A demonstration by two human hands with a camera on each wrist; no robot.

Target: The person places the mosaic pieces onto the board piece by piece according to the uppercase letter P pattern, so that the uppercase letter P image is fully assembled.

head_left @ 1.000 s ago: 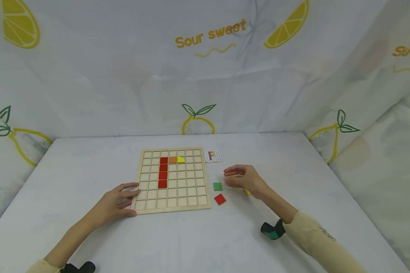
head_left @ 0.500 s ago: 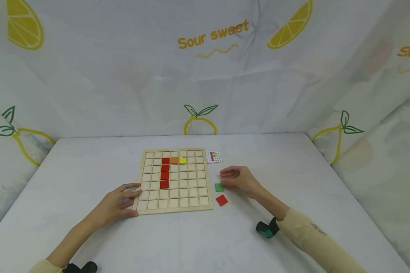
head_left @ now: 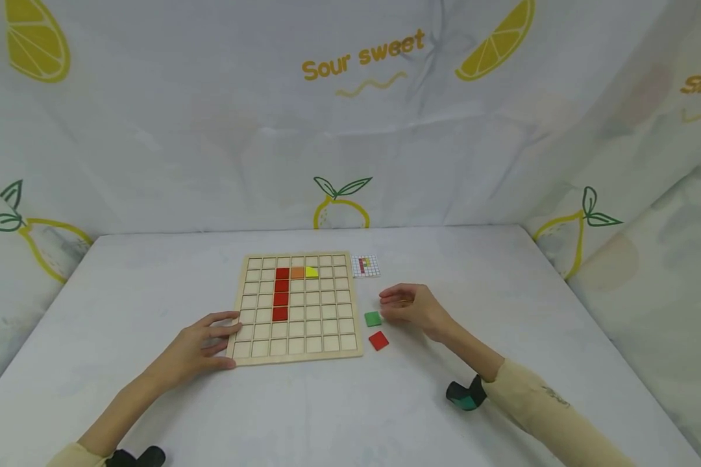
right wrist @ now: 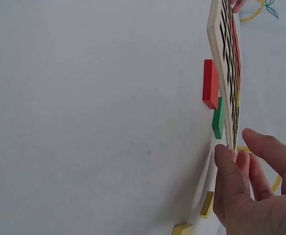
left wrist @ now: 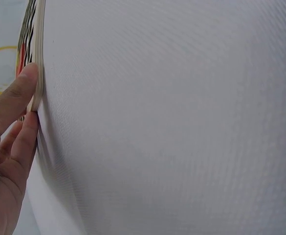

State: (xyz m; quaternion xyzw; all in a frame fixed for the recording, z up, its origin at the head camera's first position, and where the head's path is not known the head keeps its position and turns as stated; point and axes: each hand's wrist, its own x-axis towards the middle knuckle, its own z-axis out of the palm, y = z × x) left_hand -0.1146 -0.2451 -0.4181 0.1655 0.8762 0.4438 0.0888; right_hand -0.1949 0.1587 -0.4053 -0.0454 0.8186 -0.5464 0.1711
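Observation:
My left hand (head_left: 195, 346) rests against the left edge of a wooden grid board (head_left: 296, 347), its fingers and thumb spread along that edge. On the board, several red tiles (head_left: 281, 298) form a column. An orange tile (head_left: 297, 273) and a yellow tile (head_left: 311, 272) with a cut corner continue from its top. Right of the board, my right hand (head_left: 417, 311) hovers beside a green tile (head_left: 373, 318), thumb apart from the fingers and nothing visibly held. A red tile (head_left: 378, 340) lies nearer. In the right wrist view, two yellow pieces (right wrist: 207, 204) lie under this hand.
A small pattern card (head_left: 365, 266) with a coloured grid lies by the board's upper right corner. White cloth covers the table (head_left: 304, 415), and a lemon-printed curtain (head_left: 222, 162) hangs behind it.
My right hand has shifted a little left toward the green tile, then slightly back. The green tile looks slightly turned. My left hand stays on the board's edge.

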